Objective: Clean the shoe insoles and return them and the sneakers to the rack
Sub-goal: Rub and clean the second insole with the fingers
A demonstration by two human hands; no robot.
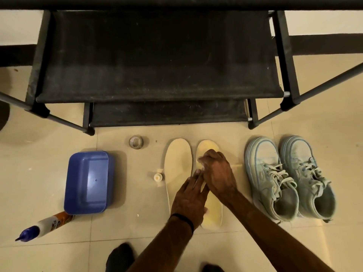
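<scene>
**Right insole under both hands, long axis pointing to the rack**

The right insole [211, 210] lies flat on the floor [294, 248], yellowish, with its long axis running from the person toward the shoe rack [157, 55]. The left insole [177, 163] lies parallel, just beside it on the left. Both hands are already on the right insole, so the next stroke probably follows this long axis.

The right hand [217, 171] is on the toe half, with the fingers curled around something pale; it looks like a small cloth or wipe, but I cannot tell for sure. The left hand [188, 199] rests over the middle part with straight fingers, it seems to hold the insole steady.

The sneakers [290, 179] stand as a pair to the right, near the insoles, toes toward the rack. On the left are a small bottle [157, 177], a roll of tape [136, 142], a blue tub [88, 182] and a glue bottle [45, 225].

The hands hide the middle of the insole. The thin pale strip between right hand and sneakers is unclear.
</scene>
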